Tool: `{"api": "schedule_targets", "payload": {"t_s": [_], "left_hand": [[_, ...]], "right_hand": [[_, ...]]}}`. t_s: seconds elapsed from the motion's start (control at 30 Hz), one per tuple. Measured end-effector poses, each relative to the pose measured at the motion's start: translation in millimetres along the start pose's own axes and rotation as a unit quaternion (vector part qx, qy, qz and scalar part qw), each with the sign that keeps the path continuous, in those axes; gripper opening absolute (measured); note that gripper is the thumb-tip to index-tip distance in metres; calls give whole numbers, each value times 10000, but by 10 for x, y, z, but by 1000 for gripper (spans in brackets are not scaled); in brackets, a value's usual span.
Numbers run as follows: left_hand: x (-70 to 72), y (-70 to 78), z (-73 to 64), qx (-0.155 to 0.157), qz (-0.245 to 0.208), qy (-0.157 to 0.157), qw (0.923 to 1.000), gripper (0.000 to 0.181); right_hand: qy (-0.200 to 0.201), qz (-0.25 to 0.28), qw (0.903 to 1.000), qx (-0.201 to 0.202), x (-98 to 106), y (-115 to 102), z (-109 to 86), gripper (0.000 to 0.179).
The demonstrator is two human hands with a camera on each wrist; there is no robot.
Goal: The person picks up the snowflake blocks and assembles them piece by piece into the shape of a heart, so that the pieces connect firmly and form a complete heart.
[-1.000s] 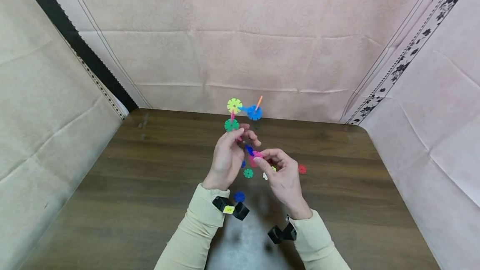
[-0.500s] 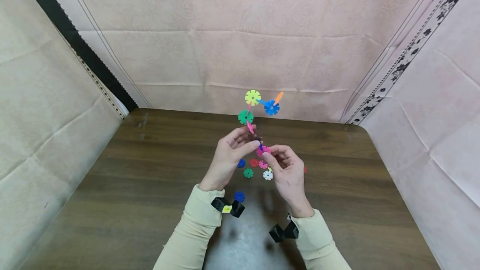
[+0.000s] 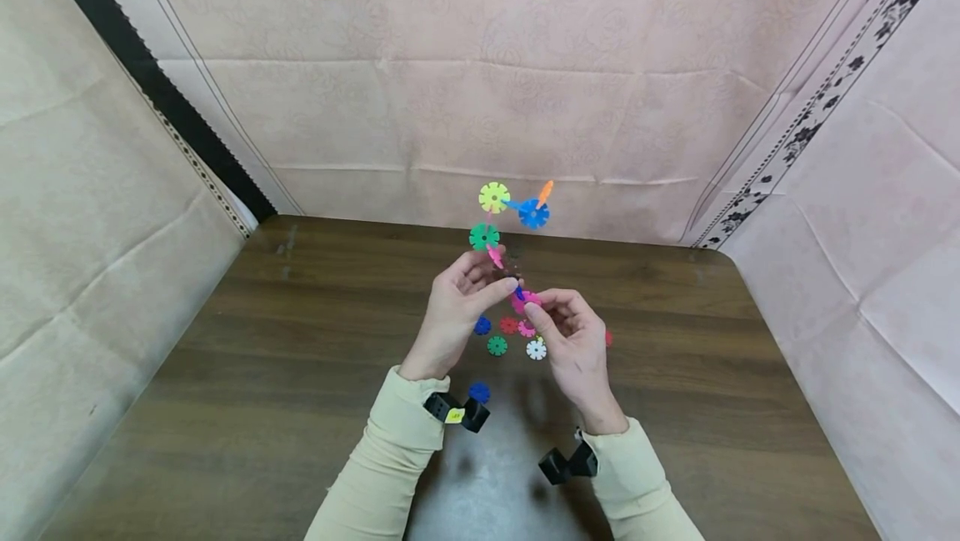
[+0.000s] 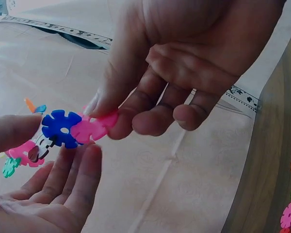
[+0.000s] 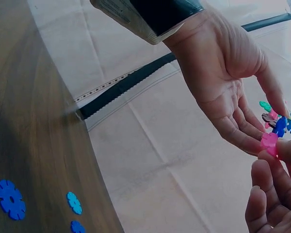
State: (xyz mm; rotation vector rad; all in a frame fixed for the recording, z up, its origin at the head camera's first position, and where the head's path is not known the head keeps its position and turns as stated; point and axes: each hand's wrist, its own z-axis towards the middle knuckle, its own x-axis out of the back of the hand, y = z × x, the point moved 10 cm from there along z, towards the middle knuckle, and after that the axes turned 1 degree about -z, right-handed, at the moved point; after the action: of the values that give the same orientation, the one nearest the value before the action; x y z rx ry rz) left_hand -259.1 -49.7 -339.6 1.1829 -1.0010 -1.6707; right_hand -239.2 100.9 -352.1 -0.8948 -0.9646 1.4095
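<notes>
Between the hands hangs a chain of notched plastic flower discs, lifted over the table. My left hand [image 3: 457,308] pinches it by the dark blue disc [image 4: 63,128], thumb on one side and fingers behind. With thumb and fingertips my right hand [image 3: 577,341] pinches a pink disc [image 4: 89,129], which overlaps the blue one's edge. Beyond the left hand the chain continues with a dark brown disc [image 5: 269,119], another pink disc [image 3: 495,256], a green disc [image 3: 483,237], a yellow-green disc [image 3: 494,197], a light blue disc [image 3: 534,213] and an orange disc [image 3: 545,192].
Loose discs lie on the wooden table [image 3: 337,316] under the hands: a blue disc [image 3: 482,326], a red disc [image 3: 508,325], a green disc [image 3: 497,346], a white disc [image 3: 536,349] and others. Nearer the body is a dark blue disc [image 3: 479,393]. Pale cloth [image 3: 465,107] hangs behind.
Both hands have shifted right and the chain has swung right, then slightly back left. The left hand has moved its grip to the dark blue disc beside the pink one.
</notes>
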Motion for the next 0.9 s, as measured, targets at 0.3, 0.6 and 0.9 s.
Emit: {"api": "schedule_targets", "payload": {"t_s": [0.3,0.6,0.9], "left_hand": [[-69,-60,-8,272,125,-472,9984,47],[51,6,3,62,187,6,9998,45],[106,16,-1,85,-148,197,9997,39]], "right_hand": [[-90,157,9997,142,4,107,24,21],[-921,-705,9912,-638,-158,417,2,35],[-2981,-3346,8881,-1025,-635,1100,-340,40]]}}
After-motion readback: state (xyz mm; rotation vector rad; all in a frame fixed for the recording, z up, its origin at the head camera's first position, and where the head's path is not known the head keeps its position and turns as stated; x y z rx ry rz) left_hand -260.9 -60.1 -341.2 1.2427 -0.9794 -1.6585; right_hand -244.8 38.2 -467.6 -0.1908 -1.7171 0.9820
